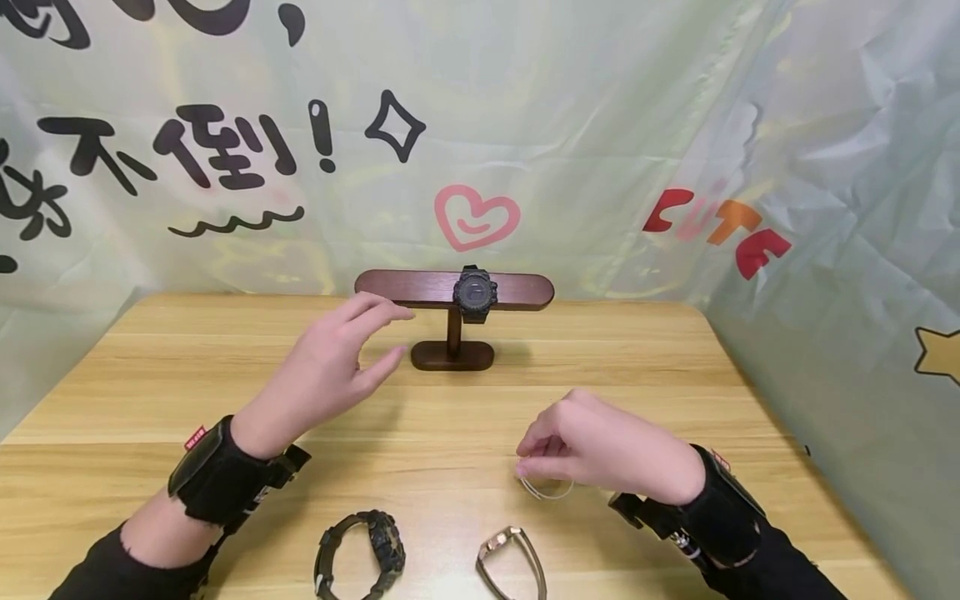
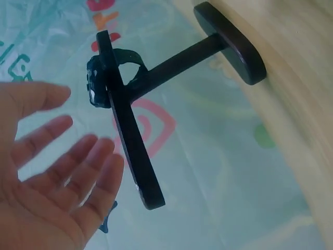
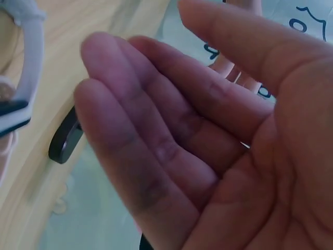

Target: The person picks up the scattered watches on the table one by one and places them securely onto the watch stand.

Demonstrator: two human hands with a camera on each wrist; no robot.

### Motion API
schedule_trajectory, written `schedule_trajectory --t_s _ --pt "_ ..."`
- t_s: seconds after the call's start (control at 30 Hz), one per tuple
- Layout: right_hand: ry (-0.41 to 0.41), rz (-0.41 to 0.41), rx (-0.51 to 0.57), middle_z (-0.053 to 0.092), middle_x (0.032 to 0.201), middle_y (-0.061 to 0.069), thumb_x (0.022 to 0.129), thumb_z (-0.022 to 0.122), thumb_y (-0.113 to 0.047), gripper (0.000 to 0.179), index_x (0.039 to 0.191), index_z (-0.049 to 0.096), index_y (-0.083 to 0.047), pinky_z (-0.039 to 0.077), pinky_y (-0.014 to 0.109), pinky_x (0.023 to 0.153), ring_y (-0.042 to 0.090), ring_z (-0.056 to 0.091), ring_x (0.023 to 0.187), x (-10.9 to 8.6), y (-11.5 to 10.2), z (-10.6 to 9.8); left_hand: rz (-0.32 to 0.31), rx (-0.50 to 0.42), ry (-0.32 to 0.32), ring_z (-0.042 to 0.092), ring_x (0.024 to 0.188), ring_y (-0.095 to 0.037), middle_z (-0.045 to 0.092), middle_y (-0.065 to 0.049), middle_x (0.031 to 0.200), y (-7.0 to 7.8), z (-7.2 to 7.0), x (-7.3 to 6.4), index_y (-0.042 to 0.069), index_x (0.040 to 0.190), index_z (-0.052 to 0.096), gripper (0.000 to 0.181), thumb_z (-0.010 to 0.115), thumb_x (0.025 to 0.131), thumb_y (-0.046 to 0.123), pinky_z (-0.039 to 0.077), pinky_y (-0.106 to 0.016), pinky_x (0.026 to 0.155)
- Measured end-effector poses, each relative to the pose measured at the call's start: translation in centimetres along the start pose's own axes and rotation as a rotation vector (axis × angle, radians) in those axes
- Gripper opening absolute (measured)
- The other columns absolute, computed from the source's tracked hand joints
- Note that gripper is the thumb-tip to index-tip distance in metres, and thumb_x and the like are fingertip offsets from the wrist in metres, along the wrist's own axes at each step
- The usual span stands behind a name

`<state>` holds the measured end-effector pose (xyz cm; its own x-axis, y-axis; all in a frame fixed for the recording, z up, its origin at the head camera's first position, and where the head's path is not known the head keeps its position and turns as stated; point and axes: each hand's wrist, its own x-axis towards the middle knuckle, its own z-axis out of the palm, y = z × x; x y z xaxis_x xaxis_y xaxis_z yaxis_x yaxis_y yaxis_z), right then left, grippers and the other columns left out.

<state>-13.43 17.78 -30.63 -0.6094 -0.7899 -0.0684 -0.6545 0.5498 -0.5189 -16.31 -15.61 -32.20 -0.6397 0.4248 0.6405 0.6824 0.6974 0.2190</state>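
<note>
On the dark wooden watch stand [image 1: 390, 287] at the back sits a black digital watch [image 1: 476, 292] with its strap round the bar. My left hand [image 1: 326, 367] hovers left of it, fingers spread, holding nothing; a gap shows between these fingers and the bar [image 2: 138, 156] in the left wrist view. Low over the table, my right hand [image 1: 600, 450] points its fingers down above a thin pale loop [image 1: 549, 497], partly hidden by the hand. The right wrist view shows the thumb apart from the fingers [image 3: 156, 140]; a pale band [image 3: 32, 57] lies beyond their tips.
A dark chunky watch [image 1: 386, 546] stands on its side at the table's front. Right of it is a slim gold-toned watch [image 1: 513, 542]. Behind the wooden table [image 1: 225, 333] hangs a printed cloth [image 1: 585, 125], which also runs down the right side.
</note>
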Motion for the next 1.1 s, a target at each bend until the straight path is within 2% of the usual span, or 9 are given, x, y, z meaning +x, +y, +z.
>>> schedule_trajectory --t_s 0.07,0.2,0.27,0.33,0.57,0.8,1.1 --pt "-0.021 -0.016 -0.008 0.076 0.084 -0.015 0.1 0.078 -0.026 0.011 0.094 0.083 -0.019 0.058 0.014 0.069 -0.011 0.064 0.073 -0.1 -0.2 0.3 0.032 0.009 -0.03 0.047 0.065 -0.008 0.071 -0.007 0.122 0.2 0.1 -0.1 0.008 0.131 0.071 0.039 0.081 0.094 0.013 0.048 -0.028 0.063" --pt "-0.06 -0.02 -0.015 0.072 0.081 -0.02 0.098 0.081 -0.025 0.01 0.089 0.081 -0.021 0.057 0.013 0.068 -0.012 0.062 0.071 -0.2 -0.6 0.8 0.112 0.018 -0.086 0.06 0.074 -0.01 0.073 -0.005 0.118 0.4 0.3 -0.3 0.011 0.13 0.072 0.038 0.083 0.094 0.016 0.057 -0.031 0.069" --pt "-0.092 0.0 0.002 0.07 0.078 -0.022 0.096 0.083 -0.029 0.012 0.086 0.081 -0.023 0.056 0.013 0.067 -0.012 0.062 0.069 -0.3 -0.8 1.0 0.147 0.011 -0.11 0.065 0.08 -0.01 0.074 -0.003 0.116 0.6 0.4 -0.3 0.012 0.129 0.072 0.037 0.083 0.094 0.017 0.06 -0.031 0.072" --pt "-0.118 0.012 0.002 0.067 0.074 -0.025 0.094 0.084 -0.035 0.016 0.082 0.079 -0.026 0.055 0.013 0.064 -0.012 0.06 0.067 -0.3 -0.9 1.3 0.166 0.002 -0.137 0.065 0.08 -0.008 0.074 -0.002 0.116 0.7 0.5 -0.3 0.013 0.129 0.072 0.037 0.083 0.094 0.019 0.06 -0.03 0.072" --pt "-0.162 0.034 -0.045 0.058 0.063 -0.028 0.085 0.091 -0.045 0.027 0.07 0.072 -0.031 0.048 0.013 0.058 -0.011 0.053 0.058 -0.1 -0.8 2.0 0.156 -0.029 -0.203 0.063 0.078 -0.006 0.073 -0.001 0.118 1.1 0.4 -0.5 0.015 0.129 0.073 0.035 0.082 0.096 0.021 0.06 -0.028 0.073" --pt "-0.185 0.029 -0.076 0.056 0.062 -0.029 0.083 0.093 -0.04 0.028 0.068 0.072 -0.03 0.047 0.012 0.059 -0.011 0.05 0.058 0.1 -0.7 2.6 0.17 -0.046 -0.241 0.067 0.087 -0.007 0.073 0.001 0.118 1.3 0.5 -0.6 0.015 0.129 0.072 0.035 0.082 0.095 0.022 0.062 -0.029 0.077" --pt "-0.197 0.051 -0.112 0.053 0.059 -0.03 0.083 0.093 -0.036 0.03 0.066 0.069 -0.031 0.044 0.012 0.059 -0.011 0.048 0.057 0.5 -0.6 3.1 0.18 -0.056 -0.262 0.067 0.086 -0.006 0.073 0.002 0.119 1.4 0.7 -0.7 0.015 0.129 0.072 0.035 0.082 0.096 0.023 0.062 -0.03 0.079"
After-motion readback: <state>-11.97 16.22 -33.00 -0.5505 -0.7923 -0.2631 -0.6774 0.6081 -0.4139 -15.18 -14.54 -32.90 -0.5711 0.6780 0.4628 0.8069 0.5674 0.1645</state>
